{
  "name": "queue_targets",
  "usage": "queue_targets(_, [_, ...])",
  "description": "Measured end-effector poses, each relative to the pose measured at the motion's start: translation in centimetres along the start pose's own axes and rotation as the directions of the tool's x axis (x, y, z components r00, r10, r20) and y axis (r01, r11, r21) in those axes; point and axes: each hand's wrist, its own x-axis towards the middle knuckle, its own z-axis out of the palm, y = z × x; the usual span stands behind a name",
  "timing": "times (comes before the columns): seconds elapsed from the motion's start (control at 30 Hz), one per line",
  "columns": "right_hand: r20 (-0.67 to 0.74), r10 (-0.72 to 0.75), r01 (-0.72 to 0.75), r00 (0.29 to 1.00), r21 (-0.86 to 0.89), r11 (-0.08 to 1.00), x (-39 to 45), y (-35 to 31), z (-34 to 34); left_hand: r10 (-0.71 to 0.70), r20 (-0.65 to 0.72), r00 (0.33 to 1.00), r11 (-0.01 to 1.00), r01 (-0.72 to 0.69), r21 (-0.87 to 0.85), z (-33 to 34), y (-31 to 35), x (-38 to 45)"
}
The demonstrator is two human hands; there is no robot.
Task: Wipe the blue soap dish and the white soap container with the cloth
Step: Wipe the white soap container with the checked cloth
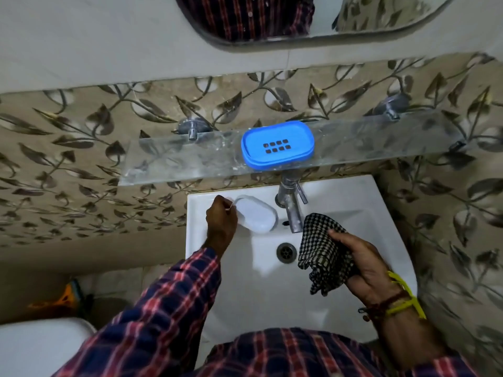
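Here left hand (221, 217) grips white soap container (257, 216) (right hand (359, 263) holds cloth (319, 250)).

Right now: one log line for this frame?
left hand grips white soap container on sink | right hand holds cloth | blue soap dish on shelf

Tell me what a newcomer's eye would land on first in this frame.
The bright blue soap dish on the glass shelf above the tap stands out first. Below, the left hand grips the white soap container on the sink rim, while the right hand holds a checked cloth over the basin.
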Motion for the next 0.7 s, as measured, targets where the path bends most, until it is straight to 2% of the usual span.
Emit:
queue_targets(0.07, [-0.016, -0.026, 0.027, 1.0, 0.018, 0.999, 0.1, 0.1, -0.3, 0.231, -0.006, 0.973, 0.972, -0.231, 0.054, -0.4, -0.7, -2.6])
queue_targets(0.1, [-0.018, -0.051, 0.051, 0.999, 0.022, 0.998, 0.2, 0.2, -0.4, 0.383, -0.025, 0.924, 0.919, -0.378, 0.112, -0.7, -1.1, -3.9])
queue_targets(0.17, [-0.034, -0.104, 0.104, 0.994, -0.001, 0.995, 0.3, 0.3, -0.6, 0.667, -0.072, 0.742, 0.727, -0.627, 0.28, -1.2, -1.7, -6.0])
queue_targets(0.2, [-0.048, -0.134, 0.133, 0.99, -0.019, 0.991, 0.3, 0.4, -0.6, 0.749, -0.102, 0.655, 0.647, -0.688, 0.328, -1.3, -1.8, -6.5])
queue_targets(0.23, [-0.058, -0.164, 0.162, 0.985, -0.038, 0.986, 0.4, 0.6, -0.6, 0.779, -0.137, 0.611, 0.617, -0.71, 0.34, -1.4, -1.8, -7.0])
queue_targets(0.27, [-0.06, -0.195, 0.192, 0.979, -0.058, 0.98, 0.5, 0.7, -0.6, 0.761, -0.178, 0.624, 0.644, -0.692, 0.326, -1.7, -1.6, -7.5])
queue_targets(0.3, [-0.062, -0.227, 0.222, 0.972, -0.079, 0.972, 0.5, 0.8, -0.5, 0.699, -0.221, 0.68, 0.714, -0.643, 0.277, -1.9, -1.4, -7.8])
queue_targets(0.4, [-0.038, -0.342, 0.328, 0.939, -0.203, 0.923, 0.2, 1.1, -0.1, 0.34, -0.262, 0.903, 0.934, -0.356, -0.014, -2.8, 0.3, -8.9])
queue_targets(0.47, [0.004, -0.433, 0.413, 0.901, -0.312, 0.856, -0.3, 1.2, 0.1, 0.132, -0.208, 0.969, 0.973, -0.166, -0.159, -3.0, 1.8, -9.5])
queue_targets(0.53, [0.082, -0.531, 0.506, 0.843, -0.458, 0.731, -0.5, 1.1, 0.3, 0.07, -0.076, 0.995, 0.97, -0.086, -0.228, -2.8, 2.9, -10.2])
queue_targets(0.63, [0.309, -0.612, 0.638, 0.728, -0.631, 0.441, -1.0, 0.6, 1.2, 0.155, 0.136, 0.978, 0.926, -0.096, -0.365, -2.2, 4.8, -12.0])
queue_targets(0.7, [0.384, -0.581, 0.663, 0.718, -0.633, 0.4, -1.3, 0.4, 2.0, 0.255, 0.238, 0.937, 0.886, -0.128, -0.446, -1.9, 6.1, -13.3])
